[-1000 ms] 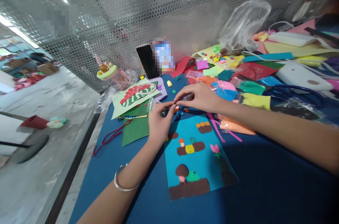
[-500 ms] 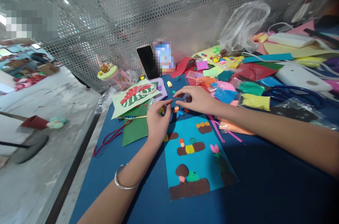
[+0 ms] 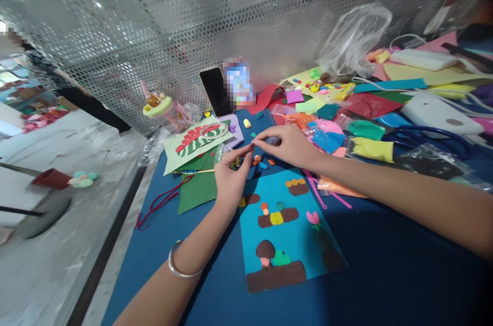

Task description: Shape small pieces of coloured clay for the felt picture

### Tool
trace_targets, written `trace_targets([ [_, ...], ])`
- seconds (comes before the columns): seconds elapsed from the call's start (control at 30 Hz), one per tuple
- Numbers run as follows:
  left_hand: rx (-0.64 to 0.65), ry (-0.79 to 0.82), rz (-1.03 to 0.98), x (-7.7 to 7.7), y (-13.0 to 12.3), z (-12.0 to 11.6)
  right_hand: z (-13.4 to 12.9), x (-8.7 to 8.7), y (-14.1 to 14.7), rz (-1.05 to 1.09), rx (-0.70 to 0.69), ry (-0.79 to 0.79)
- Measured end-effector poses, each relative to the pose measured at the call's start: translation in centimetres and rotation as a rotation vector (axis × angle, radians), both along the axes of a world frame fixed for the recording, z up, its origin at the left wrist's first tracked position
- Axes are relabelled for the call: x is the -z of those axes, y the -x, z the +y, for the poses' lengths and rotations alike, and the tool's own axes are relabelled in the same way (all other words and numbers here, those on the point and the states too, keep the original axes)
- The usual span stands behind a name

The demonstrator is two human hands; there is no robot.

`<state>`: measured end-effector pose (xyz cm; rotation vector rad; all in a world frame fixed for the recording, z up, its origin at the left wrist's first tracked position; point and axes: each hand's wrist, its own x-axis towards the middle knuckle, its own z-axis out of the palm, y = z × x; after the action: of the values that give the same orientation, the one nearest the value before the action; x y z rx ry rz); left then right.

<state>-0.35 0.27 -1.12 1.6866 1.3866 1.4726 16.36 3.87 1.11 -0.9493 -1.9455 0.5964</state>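
Observation:
Above the far edge of a blue paper sheet, my two hands meet fingertip to fingertip. My left hand, with a silver bangle on its wrist, pinches a tiny dark piece of clay, partly hidden by the fingers. The thumb and forefinger of my right hand close on it from the other side. Just below the fingertips lie small orange clay pieces and a blue one. Clay shapes decorate the sheet: brown bars, a brown-capped mushroom, a green domed figure and a pink tulip.
Green papers and a watermelon picture lie left, near a lidded cup. Two phones lean on the perforated metal panel. Bagged coloured clay, cables and a white device crowd the right. A person stands far left.
My right hand's thumb and forefinger, apart before, have closed and moved left to meet my left fingertips. A person has come into view at the far left.

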Motion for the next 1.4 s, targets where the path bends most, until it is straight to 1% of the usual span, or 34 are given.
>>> trace_targets([
  [0.1,0.003,0.018,-0.052,0.02,-0.03,-0.01,-0.19,0.00,-0.04,-0.017,-0.019,-0.014],
  [0.2,0.017,0.031,-0.071,-0.02,-0.08,-0.10,-0.14,0.09,-0.09,-0.036,-0.001,-0.047],
  [0.33,0.026,0.014,-0.042,-0.02,-0.08,-0.17,-0.06,0.15,-0.07,-0.053,0.035,-0.098],
  [0.43,0.017,-0.015,-0.009,-0.01,0.00,-0.16,-0.16,0.21,-0.07,-0.047,0.036,-0.125],
  [0.67,0.010,-0.039,0.023,-0.20,-0.05,-0.26,-0.22,0.30,-0.34,0.026,-0.044,-0.053],
  [0.87,0.014,-0.042,0.037,-0.05,-0.09,-0.22,-0.12,-0.18,-0.39,0.027,-0.114,-0.055],
  [1.1,-0.007,-0.024,0.112,-0.20,-0.11,-0.38,0.00,0.16,-0.45,0.035,-0.102,-0.097],
  [1.23,-0.063,-0.015,0.138,-0.57,-0.16,-0.54,-0.09,0.20,-0.29,0.057,-0.113,-0.046],
  [1.4,-0.093,-0.071,0.163,-0.70,-0.16,-0.64,-0.18,0.16,-0.25,0.068,-0.145,0.018],
])
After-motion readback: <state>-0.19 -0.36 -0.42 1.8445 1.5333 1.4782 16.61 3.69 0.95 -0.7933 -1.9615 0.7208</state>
